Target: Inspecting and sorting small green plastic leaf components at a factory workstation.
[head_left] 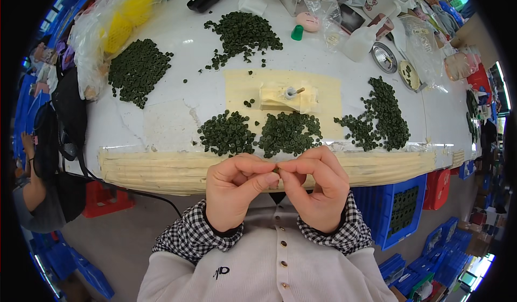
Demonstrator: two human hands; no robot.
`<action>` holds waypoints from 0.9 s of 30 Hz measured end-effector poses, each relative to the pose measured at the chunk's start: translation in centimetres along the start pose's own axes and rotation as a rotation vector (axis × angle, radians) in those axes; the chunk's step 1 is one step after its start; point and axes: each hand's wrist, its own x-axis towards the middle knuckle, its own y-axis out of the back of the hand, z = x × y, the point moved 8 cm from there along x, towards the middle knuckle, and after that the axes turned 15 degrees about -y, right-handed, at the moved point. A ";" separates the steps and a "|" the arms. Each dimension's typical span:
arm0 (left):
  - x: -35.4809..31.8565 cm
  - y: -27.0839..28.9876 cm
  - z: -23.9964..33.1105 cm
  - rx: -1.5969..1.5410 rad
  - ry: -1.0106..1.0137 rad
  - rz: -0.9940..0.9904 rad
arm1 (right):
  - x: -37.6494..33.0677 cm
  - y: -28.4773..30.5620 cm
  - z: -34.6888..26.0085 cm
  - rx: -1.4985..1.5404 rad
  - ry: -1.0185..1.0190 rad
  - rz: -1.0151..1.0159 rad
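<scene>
My left hand (232, 186) and my right hand (319, 186) meet fingertip to fingertip at the table's near edge. Both are closed in a pinch around a small dark green part (277, 170), mostly covered by the fingers. Just beyond them lie two piles of small dark green round parts, a left pile (227, 133) and a right pile (290, 134). Behind these, a tape-covered block (273, 95) carries a short upright post (291, 92) with a thin brownish tip.
More dark green parts form a far-left heap (139, 70), a far-middle heap (245, 35) and a right heap (385, 113). Layered tape (156, 164) covers the near edge. A round metal tin (384, 57) and a green cap (297, 32) stand farther back. Beside me sits a blue crate (377, 210).
</scene>
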 end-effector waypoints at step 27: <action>-0.4 -1.4 -0.9 -0.114 0.371 -0.320 | 0.0 0.3 -0.8 0.090 0.136 -0.389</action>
